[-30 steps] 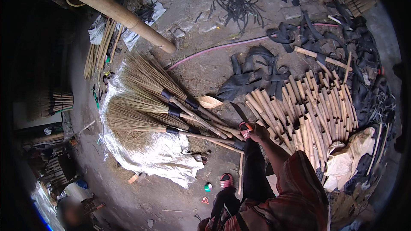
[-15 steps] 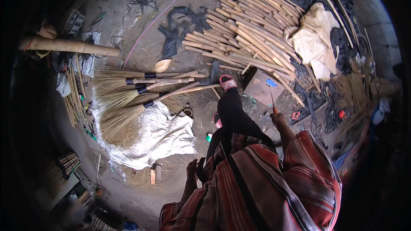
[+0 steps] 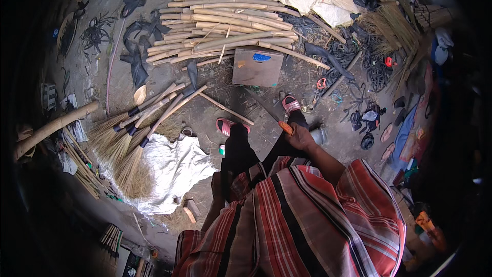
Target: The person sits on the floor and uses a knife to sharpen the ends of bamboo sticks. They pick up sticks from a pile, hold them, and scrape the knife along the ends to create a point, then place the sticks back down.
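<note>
The right hand (image 3: 303, 139) is holding a long knife (image 3: 267, 108), its grip clamped around the orange handle (image 3: 285, 127), out in front of the right thigh. From that grip the blade is running forward and to the person's left, its long axis slanting across the gap between the two sandalled feet (image 3: 291, 103). The tip is pointing toward the near edge of a brown box (image 3: 258, 76) with a blue patch, and is showing just short of that edge; whether it is hanging above the floor (image 3: 348, 123) or touching it, I cannot tell. Beyond the box, a pile of bamboo poles (image 3: 230, 6) is lying mostly crosswise, so the blade is making a clear angle with them. The left hand (image 3: 219, 182) is hanging low beside the left thigh, in shadow and well apart from the knife; I cannot tell whether its fingers are curled or spread. It is sitting nearer to the white sheet (image 3: 177, 166) and the brooms (image 3: 136, 159), whose handles are slanting forward and rightward, while the right hand is staying nearer to the box.
</note>
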`<state>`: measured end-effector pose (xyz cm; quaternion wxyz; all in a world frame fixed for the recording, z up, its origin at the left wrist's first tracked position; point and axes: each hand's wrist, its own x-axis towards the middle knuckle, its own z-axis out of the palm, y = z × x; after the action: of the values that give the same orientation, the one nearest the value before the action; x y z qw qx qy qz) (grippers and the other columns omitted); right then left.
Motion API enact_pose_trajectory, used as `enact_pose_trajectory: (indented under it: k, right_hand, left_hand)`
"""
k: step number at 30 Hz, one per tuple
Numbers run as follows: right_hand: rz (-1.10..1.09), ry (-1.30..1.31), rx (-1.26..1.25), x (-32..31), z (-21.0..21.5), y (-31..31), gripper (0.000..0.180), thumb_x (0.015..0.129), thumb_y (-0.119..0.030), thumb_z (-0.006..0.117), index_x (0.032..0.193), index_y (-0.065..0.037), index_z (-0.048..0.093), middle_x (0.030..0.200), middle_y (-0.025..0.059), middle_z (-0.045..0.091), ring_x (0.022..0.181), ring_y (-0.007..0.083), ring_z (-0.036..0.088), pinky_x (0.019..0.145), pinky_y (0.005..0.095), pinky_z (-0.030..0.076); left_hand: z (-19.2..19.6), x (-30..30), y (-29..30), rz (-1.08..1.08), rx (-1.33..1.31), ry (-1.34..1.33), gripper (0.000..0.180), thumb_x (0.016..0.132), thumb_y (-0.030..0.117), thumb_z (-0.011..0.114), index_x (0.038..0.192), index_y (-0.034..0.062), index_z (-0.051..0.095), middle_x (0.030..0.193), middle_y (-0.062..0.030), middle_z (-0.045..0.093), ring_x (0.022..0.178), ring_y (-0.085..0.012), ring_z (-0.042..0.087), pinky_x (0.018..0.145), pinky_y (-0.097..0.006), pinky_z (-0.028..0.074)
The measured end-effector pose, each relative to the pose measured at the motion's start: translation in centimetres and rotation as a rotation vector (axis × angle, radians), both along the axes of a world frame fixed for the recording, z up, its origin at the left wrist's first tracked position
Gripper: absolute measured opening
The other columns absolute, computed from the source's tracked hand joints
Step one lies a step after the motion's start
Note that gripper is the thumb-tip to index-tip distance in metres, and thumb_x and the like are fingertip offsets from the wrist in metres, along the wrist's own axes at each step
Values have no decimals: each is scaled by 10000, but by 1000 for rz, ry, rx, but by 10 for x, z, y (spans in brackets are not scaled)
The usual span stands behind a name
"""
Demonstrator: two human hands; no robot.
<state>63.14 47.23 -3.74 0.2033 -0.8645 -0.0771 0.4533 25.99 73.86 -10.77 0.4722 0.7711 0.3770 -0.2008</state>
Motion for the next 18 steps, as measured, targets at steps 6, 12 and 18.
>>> enact_pose_trajectory:
  k: [6, 12, 18]
  right_hand:
    - [199, 178, 129, 45, -44, -137, 340, 790, -283, 725, 1014, -39, 650, 898, 243, 692, 870, 387, 702, 768, 426, 544]
    - [348, 6, 434, 114, -17, -225, 272, 772, -295, 749, 843, -42, 677, 800, 237, 688, 781, 427, 692, 720, 509, 546]
    - [165, 127, 253, 120, 4, -257, 364, 806, -335, 721, 985, -26, 652, 855, 259, 699, 830, 478, 680, 742, 521, 543]
  left_hand:
    - [28, 88, -148, -7, 275, -214, 285, 901, 249, 633, 1074, 33, 702, 998, -173, 703, 931, -345, 684, 861, -404, 537]
    - [74, 173, -276, -43, 212, -48, 382, 938, 397, 645, 789, 52, 713, 807, -164, 696, 752, -358, 675, 665, -436, 518]
    - [83, 188, -343, -114, 222, 315, 464, 919, 478, 685, 733, 53, 700, 734, -164, 683, 732, -373, 670, 648, -457, 508]
